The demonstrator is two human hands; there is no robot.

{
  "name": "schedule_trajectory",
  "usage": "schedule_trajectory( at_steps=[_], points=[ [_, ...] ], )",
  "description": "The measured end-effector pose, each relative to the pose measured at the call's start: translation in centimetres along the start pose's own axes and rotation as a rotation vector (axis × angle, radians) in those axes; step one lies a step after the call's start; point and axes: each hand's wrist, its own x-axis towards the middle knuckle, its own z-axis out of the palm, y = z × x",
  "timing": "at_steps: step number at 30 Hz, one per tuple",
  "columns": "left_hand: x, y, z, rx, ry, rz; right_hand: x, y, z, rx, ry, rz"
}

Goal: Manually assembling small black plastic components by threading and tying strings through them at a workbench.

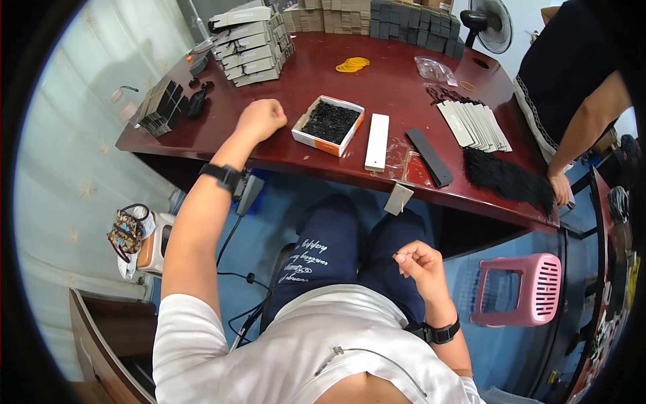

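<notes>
My left hand (pixel 261 120) is closed, fingers curled in, just above the desk left of a shallow white-and-orange box (pixel 316 140). What it may hold is hidden. The box contains a heap of small black pieces (pixel 330 122). Over my lap, my right hand (pixel 422 267) is closed in a pinch; a tiny dark bit shows at the fingertips, too small to name. Right of the box lie a long white bar-shaped box (pixel 377 143) and a long dark grey strip (pixel 428 157). A small grey card (pixel 399 199) sticks out at the desk's front edge.
Fanned pale cards (pixel 474 126) and a bundle of black cords (pixel 508 178) lie at the desk's right. Stacked boxes (pixel 249 50), yellow rubber bands (pixel 352 64) and a clear bag (pixel 435 69) sit farther back. A person (pixel 572 87) stands at right, near a pink stool (pixel 538 289).
</notes>
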Motion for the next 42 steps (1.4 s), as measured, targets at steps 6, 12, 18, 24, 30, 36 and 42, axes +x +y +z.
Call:
schedule_trajectory(
  at_steps=[6, 12, 18, 24, 30, 36, 42],
  points=[
    [-9.3, 3.0, -1.9, -1.048, -0.077, 0.142, 0.6, -1.2, 0.3, 0.013, 0.126, -0.095],
    [-18.4, 12.6, 3.5, -1.196, -0.476, 0.129, 1.2, -1.4, 1.7, 0.076, 0.165, -0.144],
    [-19.5, 16.7, 5.5, -1.155, -0.464, 0.199, 1.0, -1.0, 2.4, 0.16, 0.135, -0.157],
    [-19.6, 16.8, 6.1, -1.17, -0.344, 0.207, 1.0, -0.6, 2.4, 0.113, 0.151, -0.157],
    [-19.6, 16.4, 6.1, -1.301, -0.507, 0.124, 1.1, -0.8, 2.8, 0.031, 0.204, -0.24],
    [-19.6, 16.2, 6.5, -1.377, -0.551, 0.13, 1.0, -0.9, 3.0, 0.105, 0.198, -0.235],
    [-19.6, 16.0, 7.0, -1.349, -0.425, 0.121, 1.0, -0.6, 2.5, -0.005, 0.308, -0.186]
  ],
)
